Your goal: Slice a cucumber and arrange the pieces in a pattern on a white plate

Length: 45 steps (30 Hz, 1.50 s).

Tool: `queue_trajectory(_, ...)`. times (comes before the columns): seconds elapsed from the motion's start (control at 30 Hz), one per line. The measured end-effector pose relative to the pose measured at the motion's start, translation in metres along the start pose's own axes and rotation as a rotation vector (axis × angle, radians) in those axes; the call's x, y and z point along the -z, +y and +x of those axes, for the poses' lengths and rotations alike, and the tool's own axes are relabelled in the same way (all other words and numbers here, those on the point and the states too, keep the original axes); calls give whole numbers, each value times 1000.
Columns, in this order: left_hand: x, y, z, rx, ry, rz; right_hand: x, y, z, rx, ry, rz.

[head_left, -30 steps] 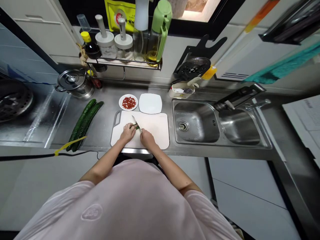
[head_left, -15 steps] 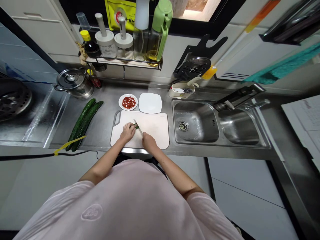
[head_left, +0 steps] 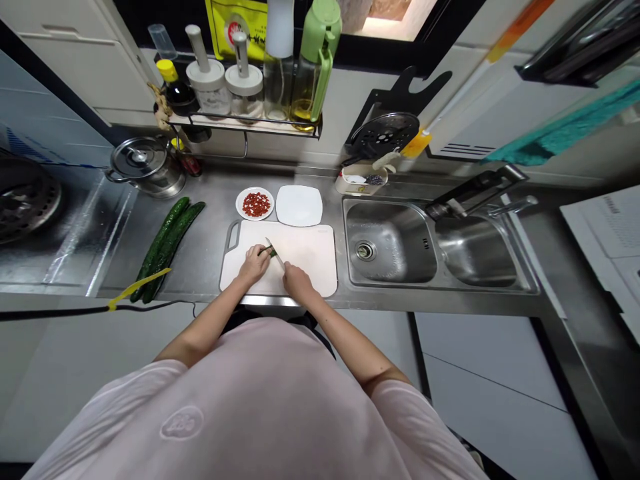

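Observation:
My right hand (head_left: 299, 283) is closed around the handle of a knife (head_left: 279, 259), whose light blade points away from me and to the left. Under the fingers of my left hand (head_left: 255, 265) lies a small dark green vegetable piece (head_left: 273, 253); its exact kind is too small to make out. The blade is right at this piece, close to my left fingertips. Both hands are over a white cutting board (head_left: 310, 260) with a grey handle cutout. Behind the board stand a plate (head_left: 240, 205) of chopped red bits and a white square plate (head_left: 300, 205).
Two long cucumbers (head_left: 167, 247) lie left of the board, with a yellow tie on a black cable (head_left: 55, 313) near them. A lidded pot (head_left: 145, 170) stands behind. To the right is a double sink (head_left: 400, 247). Bottles and jars fill a wall rack (head_left: 240, 123).
The whole view has shifted very slightly. Both hands, the knife and the green piece stay in nearly the same place on the board.

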State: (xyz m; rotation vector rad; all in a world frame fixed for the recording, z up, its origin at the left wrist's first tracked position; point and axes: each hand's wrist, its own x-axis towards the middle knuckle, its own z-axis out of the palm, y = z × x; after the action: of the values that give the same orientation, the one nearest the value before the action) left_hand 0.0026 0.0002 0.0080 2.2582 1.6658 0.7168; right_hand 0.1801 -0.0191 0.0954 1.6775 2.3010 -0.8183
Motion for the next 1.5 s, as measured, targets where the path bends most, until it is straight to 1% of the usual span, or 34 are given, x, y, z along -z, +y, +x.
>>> queue_trajectory(0.4, -1, -1, 0, -5, -8, 14, 7, -10, 21, -5, 3, -25)
queue_trajectory(0.6, -2, -2, -1, -11, -13, 19, 8, -16, 36, 17, 53, -3)
queue_trajectory(0.7, -2, -3, -1, -8, -9, 21, 5, -15, 35, 20, 59, 2)
queue_trajectory(0.9, -4, -3, -1, -3, -8, 16, -3, -5, 17, 5, 19, -9)
queue_trajectory(1.0, -4, -3, -1, -6, -14, 16, -4, -3, 15, 8, 16, -19)
queue_trajectory(1.23, -4, -3, 0, -7, -11, 4, 3, -12, 31, 4, 18, -19)
queue_trajectory(1.37, -3, -3, 0, -13, -12, 5, 7, -18, 41, 7, 44, 1)
queue_trajectory(1.5, -3, -3, 0, -13, -13, 9, 8, -18, 42, 12, 50, 9)
